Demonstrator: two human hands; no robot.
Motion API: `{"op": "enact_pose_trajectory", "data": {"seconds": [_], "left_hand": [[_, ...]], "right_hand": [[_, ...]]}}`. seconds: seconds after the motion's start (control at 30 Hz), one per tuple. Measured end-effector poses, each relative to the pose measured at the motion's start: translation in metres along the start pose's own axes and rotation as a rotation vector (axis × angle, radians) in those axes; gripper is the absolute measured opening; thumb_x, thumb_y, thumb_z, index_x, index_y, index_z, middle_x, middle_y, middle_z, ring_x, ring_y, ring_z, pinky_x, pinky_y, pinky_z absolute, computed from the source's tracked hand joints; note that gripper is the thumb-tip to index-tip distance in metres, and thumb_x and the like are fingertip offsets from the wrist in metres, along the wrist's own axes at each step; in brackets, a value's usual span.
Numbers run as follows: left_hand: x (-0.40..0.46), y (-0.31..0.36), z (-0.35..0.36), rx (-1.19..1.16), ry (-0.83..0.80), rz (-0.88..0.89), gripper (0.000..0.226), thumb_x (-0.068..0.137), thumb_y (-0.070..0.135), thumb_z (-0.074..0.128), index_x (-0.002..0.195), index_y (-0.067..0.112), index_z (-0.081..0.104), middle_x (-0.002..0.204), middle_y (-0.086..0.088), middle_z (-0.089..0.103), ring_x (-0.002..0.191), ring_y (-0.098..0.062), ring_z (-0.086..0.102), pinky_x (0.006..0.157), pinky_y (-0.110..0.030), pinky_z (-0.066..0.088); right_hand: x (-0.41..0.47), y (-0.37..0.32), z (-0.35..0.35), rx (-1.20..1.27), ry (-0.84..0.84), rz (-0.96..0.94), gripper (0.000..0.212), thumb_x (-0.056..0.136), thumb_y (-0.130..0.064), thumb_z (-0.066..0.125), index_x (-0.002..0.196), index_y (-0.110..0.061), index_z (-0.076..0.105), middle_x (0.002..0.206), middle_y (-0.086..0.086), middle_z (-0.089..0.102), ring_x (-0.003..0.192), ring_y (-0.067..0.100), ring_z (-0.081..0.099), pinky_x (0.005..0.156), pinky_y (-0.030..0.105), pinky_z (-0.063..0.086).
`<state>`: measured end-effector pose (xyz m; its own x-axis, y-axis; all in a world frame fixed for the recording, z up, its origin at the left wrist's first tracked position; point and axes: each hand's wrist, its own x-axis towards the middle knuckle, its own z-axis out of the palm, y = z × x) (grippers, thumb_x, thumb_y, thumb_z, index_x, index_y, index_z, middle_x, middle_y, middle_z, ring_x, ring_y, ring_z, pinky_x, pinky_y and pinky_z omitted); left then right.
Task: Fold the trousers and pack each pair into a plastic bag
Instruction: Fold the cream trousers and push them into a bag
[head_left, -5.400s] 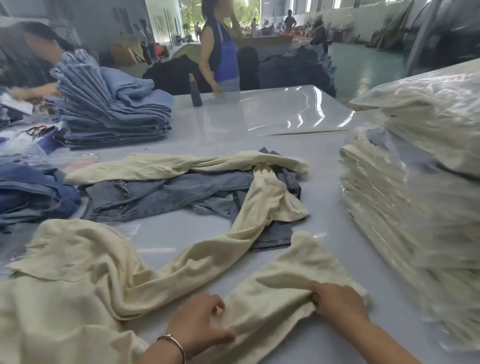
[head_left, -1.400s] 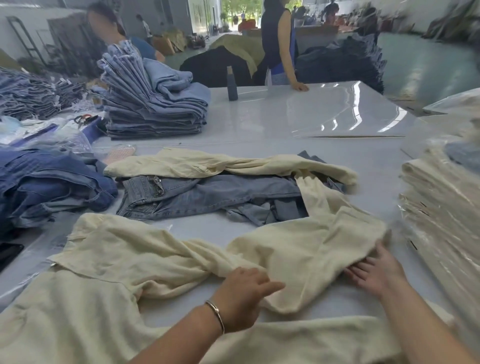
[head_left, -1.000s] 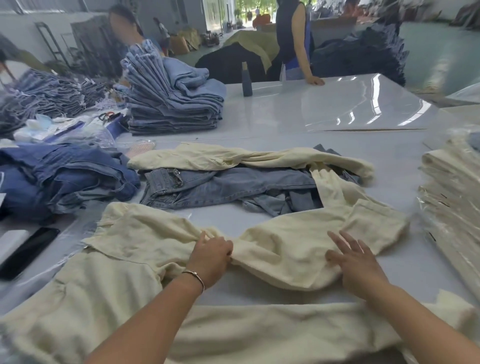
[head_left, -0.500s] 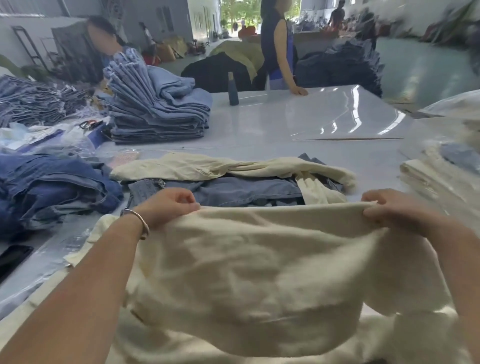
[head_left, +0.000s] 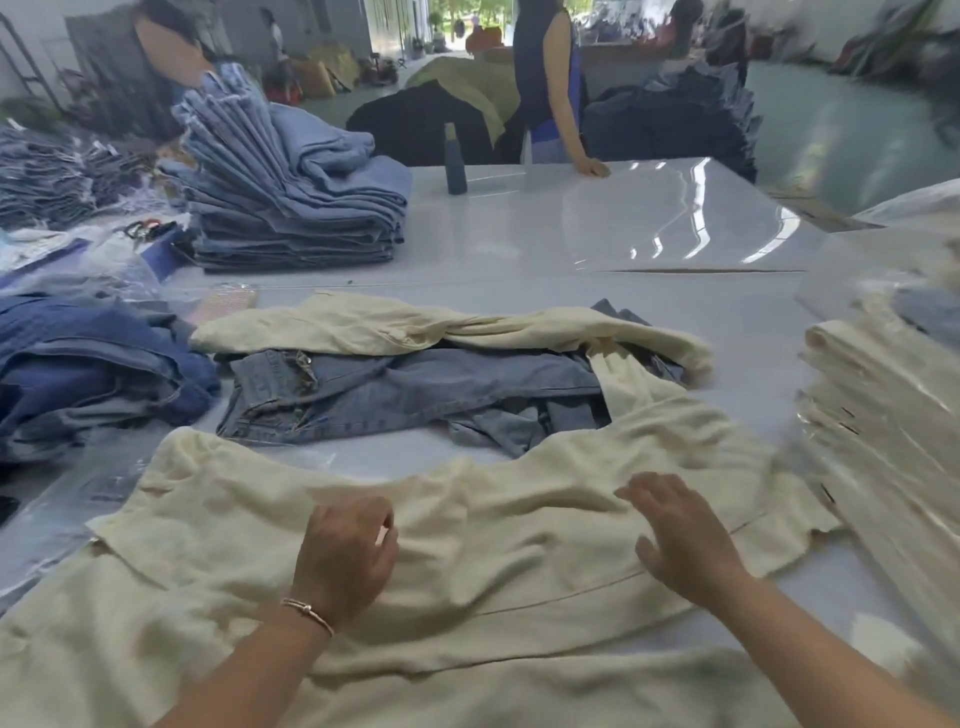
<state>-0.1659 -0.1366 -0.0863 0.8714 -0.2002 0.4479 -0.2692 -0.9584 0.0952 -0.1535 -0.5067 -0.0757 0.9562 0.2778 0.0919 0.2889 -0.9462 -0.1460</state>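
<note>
The cream trousers (head_left: 493, 545) sprawl across the lower half of the frame on the white table (head_left: 519, 244); they look soft, light and limp, likely to wrinkle and slide, so they are best taken at a folded edge or the waistband with both hands. The right hand (head_left: 680, 535), lower right of centre, lies flat on the cloth with fingers spread. The left hand (head_left: 345, 556), lower centre, rests on it with fingers loosely curled; whether it pinches fabric I cannot tell.

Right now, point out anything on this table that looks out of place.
A loose pair of blue jeans lies crumpled mid-table, tangled under cream trousers, while other jeans sit in a folded stack. Nothing looks spilled or damaged.
</note>
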Motion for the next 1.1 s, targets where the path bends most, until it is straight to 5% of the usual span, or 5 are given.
{"op": "enact_pose_trajectory", "data": {"seconds": [0.2,0.37,0.57,0.87,1.1], "left_hand": [[-0.071,-0.036,0.000,0.174,-0.490,-0.372,0.070,0.078,0.060,0.015,0.129,0.036,0.056,0.121,0.002,0.062,0.115,-0.020,0.056,0.097,-0.042,0.039],[-0.096,-0.042,-0.003,0.191,-0.712,-0.612,0.064,0.085,0.074,0.016,0.145,0.055,0.004,0.160,0.010,0.002,0.145,-0.028,-0.006,0.107,-0.066,0.008],[-0.074,-0.008,-0.022,0.252,-0.709,-0.747,0.067,0.078,0.071,0.031,0.132,0.037,0.049,0.147,-0.002,0.033,0.139,-0.028,0.014,0.105,-0.060,0.020],[-0.021,0.120,0.003,-0.019,-0.307,-0.280,0.047,0.085,0.047,0.050,0.126,0.027,0.054,0.146,0.001,0.039,0.139,-0.024,0.025,0.114,-0.044,0.019],[-0.026,0.235,0.035,-0.304,-0.255,0.355,0.018,0.070,0.042,0.065,0.078,0.027,0.063,0.081,0.010,0.059,0.079,-0.018,0.059,0.066,-0.029,0.047]], "right_hand": [[-0.034,-0.066,0.042,0.079,-0.035,-0.238,0.049,0.031,-0.045,0.084,0.076,-0.031,0.069,0.086,-0.005,0.066,0.074,0.019,0.067,0.056,0.028,0.052],[-0.033,-0.081,0.041,-0.034,-0.217,-0.139,0.016,0.079,-0.029,0.058,0.094,-0.025,0.059,0.100,-0.002,0.058,0.101,0.022,0.053,0.075,0.031,0.041],[-0.062,-0.098,0.025,0.142,-0.451,-0.095,0.013,0.084,-0.034,0.051,0.074,-0.027,0.055,0.070,-0.009,0.050,0.075,0.013,0.043,0.055,0.020,0.031],[-0.114,0.024,-0.016,0.399,0.299,0.552,0.036,0.080,-0.006,0.062,0.115,-0.013,0.064,0.114,0.003,0.062,0.109,0.023,0.054,0.086,0.035,0.045],[-0.170,0.110,-0.009,0.161,0.029,0.664,0.058,0.085,-0.002,0.046,0.138,-0.023,0.046,0.145,-0.001,0.041,0.128,0.023,0.038,0.104,0.031,0.031]]}}
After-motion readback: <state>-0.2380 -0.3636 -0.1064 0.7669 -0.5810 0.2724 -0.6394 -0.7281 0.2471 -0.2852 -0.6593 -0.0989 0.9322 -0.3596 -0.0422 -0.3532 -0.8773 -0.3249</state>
